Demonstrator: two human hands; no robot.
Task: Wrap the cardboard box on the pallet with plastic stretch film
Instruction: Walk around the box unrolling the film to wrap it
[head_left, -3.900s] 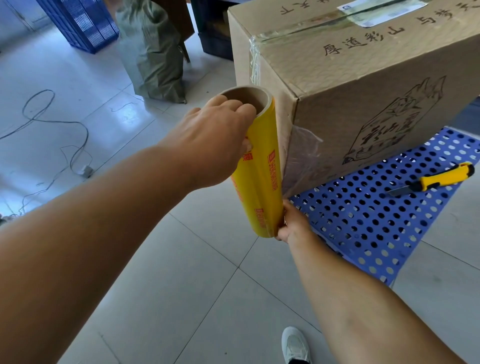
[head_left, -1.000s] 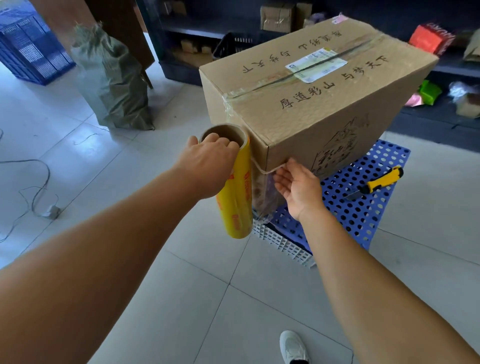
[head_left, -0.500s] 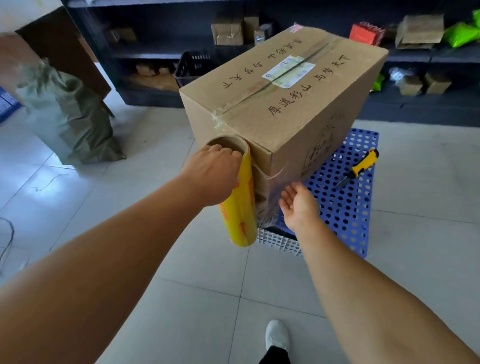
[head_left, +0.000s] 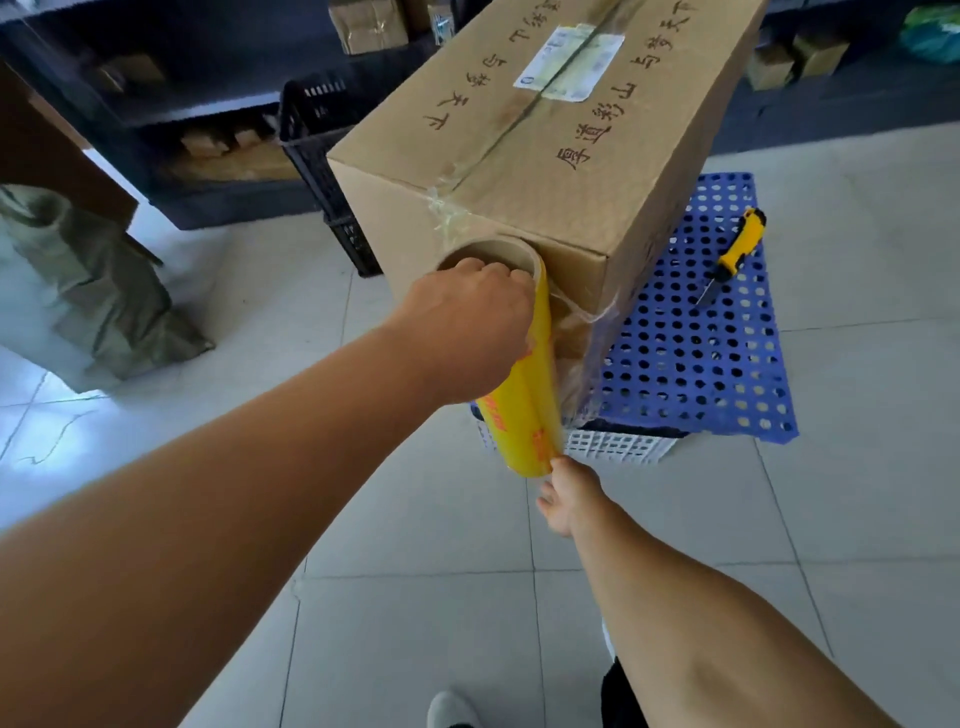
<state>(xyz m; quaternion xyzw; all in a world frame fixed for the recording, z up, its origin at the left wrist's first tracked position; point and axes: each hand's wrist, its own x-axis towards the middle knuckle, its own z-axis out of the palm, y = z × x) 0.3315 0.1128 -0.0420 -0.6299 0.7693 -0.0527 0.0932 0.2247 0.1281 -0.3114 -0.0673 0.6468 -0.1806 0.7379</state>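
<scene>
Nearest, at the lower middle of the frame, the right hand (head_left: 563, 496) reaches up to the bottom end of the film roll (head_left: 524, 395); its fingertips touch the lower rim, but whether they curl into the core cannot be told from here. Just above, at centre frame, the left hand (head_left: 467, 332) is closed over the top of the roll, fingers hooked into the open cardboard core. The yellow roll stands nearly upright, tilted a little, just beside the near end face of the cardboard box (head_left: 545, 171). A short band of clear film (head_left: 582, 332) runs from the roll onto the box's near corner, where it looks bunched and wrinkled.

To do this step well, I judge both hands should act as axles, letting the roll spin while holding it parallel to the box edge, so the film pays out flat and taut as it is carried round the left side. Slack would deepen the wrinkles.

Farther back, the box sits on the blue pallet (head_left: 701, 364), with a yellow utility knife (head_left: 732, 254) lying on it at right.
</scene>
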